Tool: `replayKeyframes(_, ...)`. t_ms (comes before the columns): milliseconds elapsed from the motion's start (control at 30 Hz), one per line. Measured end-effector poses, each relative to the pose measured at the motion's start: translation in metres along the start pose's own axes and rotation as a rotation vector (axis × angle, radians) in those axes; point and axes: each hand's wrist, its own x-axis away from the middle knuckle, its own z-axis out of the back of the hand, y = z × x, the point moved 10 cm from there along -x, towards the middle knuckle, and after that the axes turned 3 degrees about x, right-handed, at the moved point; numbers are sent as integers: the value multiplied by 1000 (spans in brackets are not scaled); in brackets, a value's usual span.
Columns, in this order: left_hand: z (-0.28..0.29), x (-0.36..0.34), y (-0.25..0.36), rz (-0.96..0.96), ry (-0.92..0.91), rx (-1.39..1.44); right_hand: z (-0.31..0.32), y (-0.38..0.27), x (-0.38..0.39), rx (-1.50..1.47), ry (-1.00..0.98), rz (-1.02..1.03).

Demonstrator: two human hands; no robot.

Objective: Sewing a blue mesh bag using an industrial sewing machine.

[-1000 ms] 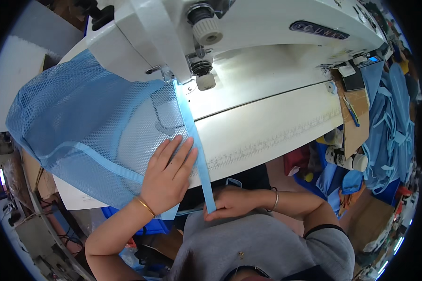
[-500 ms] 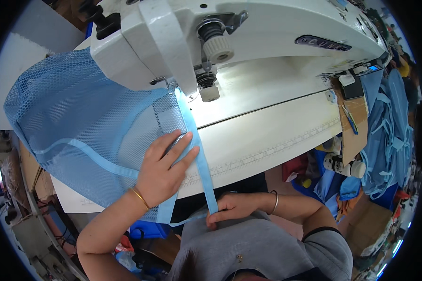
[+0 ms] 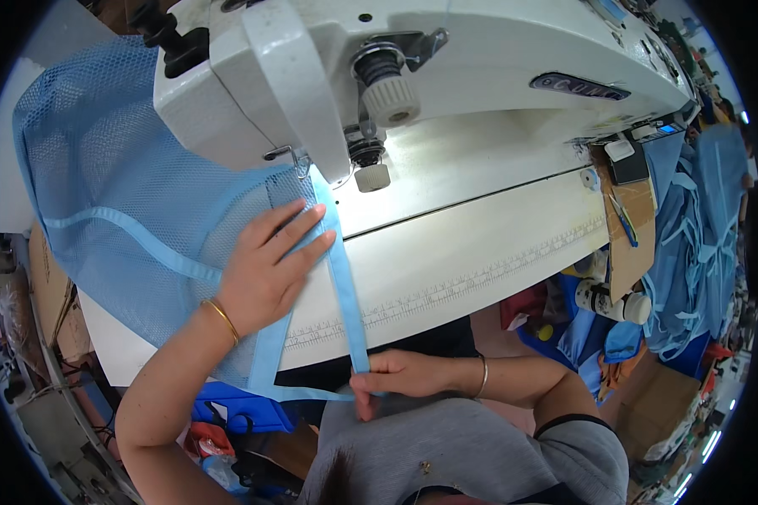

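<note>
Blue mesh fabric [image 3: 135, 181] with light blue edge tape lies over the left side of the white sewing machine [image 3: 480, 67] bed. One strip of blue binding tape [image 3: 346, 295] runs from under the needle area toward my body. My left hand [image 3: 265, 261] rests flat on the mesh and tape just in front of the presser foot, fingers stretched out and slightly spread. At the near table edge, my right hand [image 3: 396, 373] pinches the lower part of the tape between thumb and fingers. The stitching point is partly hidden by the machine head.
A ruler scale [image 3: 446, 290] is printed along the near tabletop edge. To the right are a cardboard piece [image 3: 627, 252] with a small cutter [image 3: 623, 220], a white bottle [image 3: 612, 301] and hanging blue fabric strips [image 3: 691, 244]. A blue bag [image 3: 244, 410] sits below the table.
My left hand has slid up and left toward the presser foot along with the mesh. The right hand, still on the tape, has shifted slightly left.
</note>
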Motion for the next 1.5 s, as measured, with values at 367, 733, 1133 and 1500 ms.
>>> replayKeyframes(367,5,-12,-25,-28,-15,-32,-11,-10,-8,-440,3,18)
replayKeyframes(733,8,-12,16,151,48,-72,-18,-41,15,667,30,335)
replayKeyframes(1133,0,-2,7,142,45,-98,-7,5,3,419,-50,154)
replayKeyframes(1500,8,-12,17,117,56,-162,-11,-2,-2,354,-73,154)
